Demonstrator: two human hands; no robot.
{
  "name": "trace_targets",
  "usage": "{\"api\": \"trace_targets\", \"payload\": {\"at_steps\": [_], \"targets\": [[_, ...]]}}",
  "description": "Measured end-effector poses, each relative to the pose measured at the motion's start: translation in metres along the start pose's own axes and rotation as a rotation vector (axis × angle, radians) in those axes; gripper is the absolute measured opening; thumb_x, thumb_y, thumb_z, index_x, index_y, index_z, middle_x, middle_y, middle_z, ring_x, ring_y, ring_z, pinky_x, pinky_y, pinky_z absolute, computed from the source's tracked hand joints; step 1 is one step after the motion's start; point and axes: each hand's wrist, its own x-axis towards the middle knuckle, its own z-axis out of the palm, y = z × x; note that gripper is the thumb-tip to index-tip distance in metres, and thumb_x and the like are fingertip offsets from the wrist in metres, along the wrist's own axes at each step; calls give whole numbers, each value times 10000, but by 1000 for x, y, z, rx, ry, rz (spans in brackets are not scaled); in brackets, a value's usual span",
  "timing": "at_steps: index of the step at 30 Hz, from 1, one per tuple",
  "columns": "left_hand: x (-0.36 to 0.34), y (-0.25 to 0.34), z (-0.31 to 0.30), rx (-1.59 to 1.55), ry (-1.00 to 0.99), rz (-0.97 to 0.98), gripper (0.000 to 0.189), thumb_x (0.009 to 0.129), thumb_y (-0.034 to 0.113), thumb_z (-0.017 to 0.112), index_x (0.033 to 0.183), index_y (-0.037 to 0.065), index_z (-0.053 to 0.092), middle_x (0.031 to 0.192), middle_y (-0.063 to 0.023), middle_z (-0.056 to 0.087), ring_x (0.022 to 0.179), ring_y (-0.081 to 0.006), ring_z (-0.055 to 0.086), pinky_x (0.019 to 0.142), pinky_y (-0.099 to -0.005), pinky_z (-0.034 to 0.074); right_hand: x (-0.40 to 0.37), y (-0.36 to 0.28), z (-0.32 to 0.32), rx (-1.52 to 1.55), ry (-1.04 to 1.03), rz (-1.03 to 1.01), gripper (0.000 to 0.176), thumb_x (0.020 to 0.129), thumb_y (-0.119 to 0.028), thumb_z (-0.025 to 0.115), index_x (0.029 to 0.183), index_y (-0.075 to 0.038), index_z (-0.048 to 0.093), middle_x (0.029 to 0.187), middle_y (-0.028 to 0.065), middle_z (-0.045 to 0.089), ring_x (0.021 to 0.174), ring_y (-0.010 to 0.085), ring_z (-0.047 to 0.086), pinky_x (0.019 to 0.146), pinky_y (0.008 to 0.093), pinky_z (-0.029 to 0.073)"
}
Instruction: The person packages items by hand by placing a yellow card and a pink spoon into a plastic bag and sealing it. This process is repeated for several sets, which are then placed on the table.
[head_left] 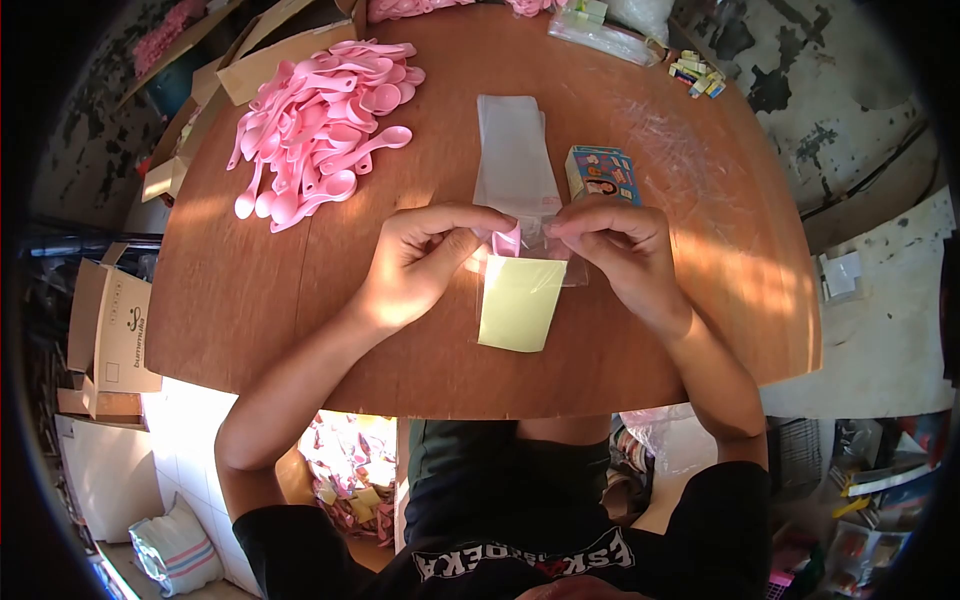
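Note:
Both hands pinch the top of a clear plastic bag (572, 272) above the table. A pale yellow card (521, 305) sits in it, and the end of a pink spoon (507, 243) sticks out above the card. My left hand (425, 258) closes thumb and forefinger at the bag's upper left, by the spoon. At the upper right, my right hand (628, 250) pinches the bag's clear edge. Just beyond lies a stack of flat clear bags (515, 150). A small blue printed box (606, 172) stands behind my right hand.
A heap of pink spoons (325, 125) covers the back left of the wooden table (400, 375). Small yellow-and-white packs (697, 74) lie at the back right, near scattered clear strips (680, 145). Cardboard boxes (118, 325) stand to the left; below the table edge is a carton of filled packets (355, 470).

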Motion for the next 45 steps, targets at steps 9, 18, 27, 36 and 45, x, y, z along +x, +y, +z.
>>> {"api": "trace_targets", "payload": {"at_steps": [9, 18, 27, 36, 45], "targets": [[-1, 0, -2, -102, 1, -41, 209, 982, -12, 466, 1089, -55, 640, 1089, -130, 676, 936, -151, 655, 817, -296, 542, -1, 1, 1, -66, -51, -90, 220, 874, 139, 537, 1009, 42, 681, 1021, 106, 627, 928, 144, 613, 796, 257, 493], [6, -3, 2, -36, 8, -6, 267, 857, -35, 686, 1108, -55, 597, 1070, -126, 666, 949, -156, 660, 812, -279, 549, -2, 13, 12, -114, 47, -178, 146, 882, 9, 658, 1023, 47, 665, 1010, 111, 627, 921, 157, 636, 838, 263, 522], [-44, 107, 8, 434, -492, 151, 288, 787, 34, 752, 1061, 13, 664, 996, -113, 694, 821, -217, 697, 699, -310, 570, 5, -3, -6, -176, 405, -217, 199, 902, -40, 643, 1080, 45, 625, 1026, 108, 636, 837, 160, 650, 775, 288, 537], [-273, -38, -7, 1201, -358, -835, 417, 808, 198, 723, 1187, 89, 587, 1043, -173, 623, 929, -353, 646, 810, -438, 519, 0, 18, 18, -1283, -130, -291, 476, 879, -351, 602, 1217, -15, 593, 1241, 177, 544, 1283, 304, 428, 1112, 598, 184], [-229, 9, 47, 388, -364, -927, 524, 888, 269, 685, 1329, 49, 505, 1237, -207, 602, 1027, -357, 635, 840, -387, 531, 1, 39, 26, -1294, -81, -232, 572, 909, -441, 553, 1242, 24, 581, 1290, 164, 546, 1333, 312, 394, 1112, 655, 124]]}}
